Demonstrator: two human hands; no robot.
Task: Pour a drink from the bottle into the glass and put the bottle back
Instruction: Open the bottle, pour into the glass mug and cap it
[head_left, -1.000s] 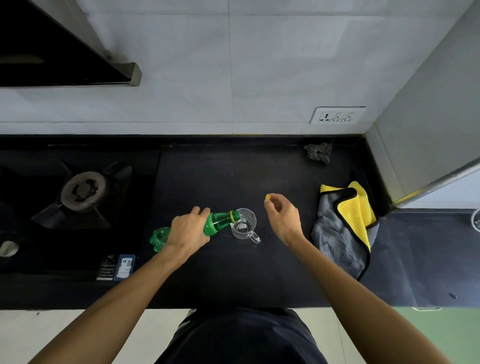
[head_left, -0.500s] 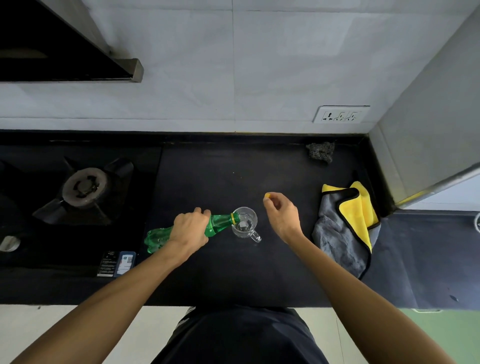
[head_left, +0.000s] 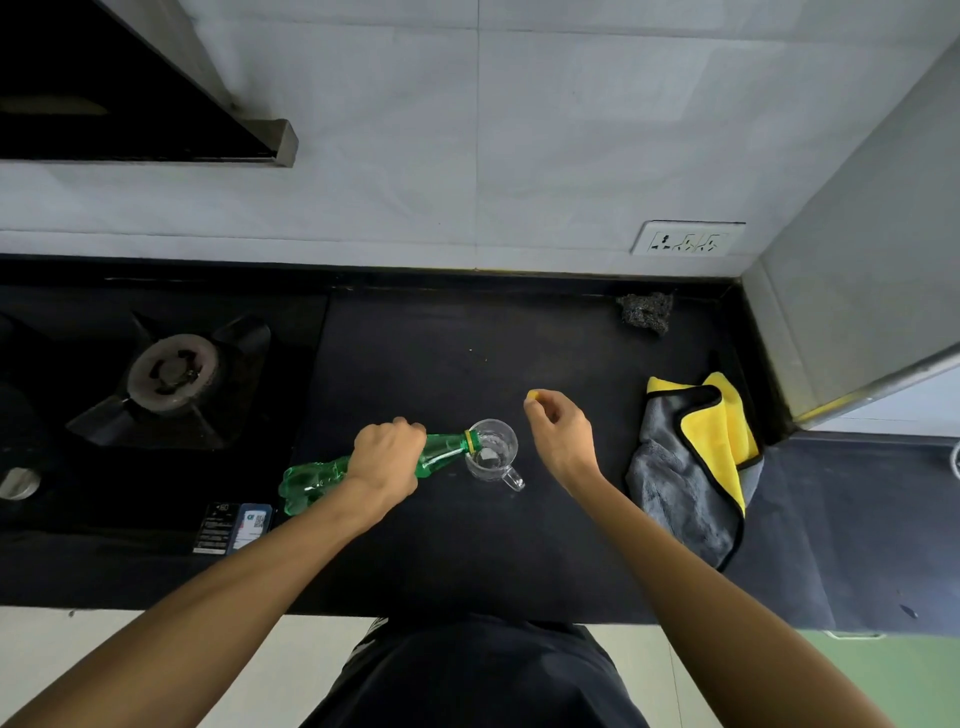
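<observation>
My left hand (head_left: 387, 460) grips a green plastic bottle (head_left: 317, 480) around its middle and holds it tipped nearly flat, its base to the left. The bottle's open mouth, ringed in yellow, lies over the rim of a clear glass mug (head_left: 491, 457) that stands on the black counter (head_left: 467, 545). Some clear liquid sits in the mug, whose handle points to the lower right. To the right of the mug, my right hand (head_left: 561, 439) hovers and pinches a small yellow cap (head_left: 533, 396) at its fingertips.
A gas hob (head_left: 171, 374) with a burner fills the counter's left side, a knob (head_left: 18, 483) at its left edge. A grey and yellow cloth (head_left: 696, 467) lies at the right, a dark scrubber (head_left: 644, 312) by the back wall. A wall corner juts in at the right.
The bottle's base has dropped lower and further left, so the bottle lies flatter over the mug. My right hand has stayed nearly in place with the cap.
</observation>
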